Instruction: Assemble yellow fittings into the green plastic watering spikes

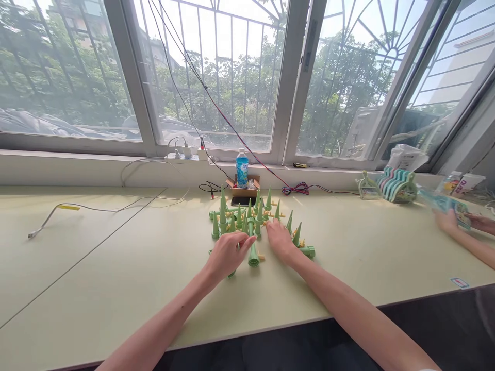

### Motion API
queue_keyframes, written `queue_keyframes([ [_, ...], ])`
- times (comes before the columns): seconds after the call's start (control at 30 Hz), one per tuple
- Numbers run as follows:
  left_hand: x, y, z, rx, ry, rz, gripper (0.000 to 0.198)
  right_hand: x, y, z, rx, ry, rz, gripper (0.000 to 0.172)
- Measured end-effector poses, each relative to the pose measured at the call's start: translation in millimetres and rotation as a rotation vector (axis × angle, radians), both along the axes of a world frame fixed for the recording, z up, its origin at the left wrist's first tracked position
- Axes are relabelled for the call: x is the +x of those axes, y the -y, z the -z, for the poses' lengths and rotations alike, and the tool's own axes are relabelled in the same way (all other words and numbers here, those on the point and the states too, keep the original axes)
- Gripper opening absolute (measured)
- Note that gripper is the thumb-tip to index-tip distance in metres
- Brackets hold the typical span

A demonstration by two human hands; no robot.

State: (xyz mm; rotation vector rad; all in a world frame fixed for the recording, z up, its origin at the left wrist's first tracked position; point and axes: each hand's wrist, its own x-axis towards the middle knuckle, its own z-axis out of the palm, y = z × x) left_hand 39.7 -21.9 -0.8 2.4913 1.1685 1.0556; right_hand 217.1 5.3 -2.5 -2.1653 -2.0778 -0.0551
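A cluster of green plant watering spikes [223, 208] with small yellow valves stands and lies on the table in front of me. Several point upward; one green spike [253, 255] lies with its open round end toward me. My left hand [228, 251] is over the near left side of the cluster, thumb and fingers pinched together; what is between them, if anything, is hidden. Curled in at the right side of the cluster, my right hand [280, 240] has its fingertips among the spikes, and I cannot make out what they grip. Beside its wrist lies another green spike [308, 251].
Behind the cluster are a dark phone [242, 201] and a small cardboard box [244, 191] with a blue bottle [242, 169]. Cables [296, 189] run along the back. At right, another person's hands [448, 221] hold a blue-green package [458, 210] near packed green items [398, 184].
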Motion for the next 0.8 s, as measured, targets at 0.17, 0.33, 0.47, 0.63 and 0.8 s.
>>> queue_keyframes([
  [0.17,0.6,0.6,0.3,0.003,-0.003,0.007,0.048,-0.5,3.0,3.0,0.022,-0.016,-0.001,0.033],
  [0.33,-0.6,-0.4,1.0,-0.012,-0.018,0.007,0.049,-0.5,7.2,4.1,0.040,-0.040,-0.026,0.032],
  [0.47,-1.2,-1.5,1.9,-0.012,-0.025,0.009,0.048,-2.7,11.9,4.8,0.051,-0.052,-0.049,0.025],
  [0.63,-1.5,-2.1,2.4,-0.002,-0.035,0.004,0.047,-5.6,16.0,6.2,0.065,-0.064,-0.086,0.022],
  [0.8,-1.8,-2.5,3.2,0.011,-0.043,-0.008,0.047,-5.2,18.3,9.0,0.086,-0.071,-0.117,0.023],
])
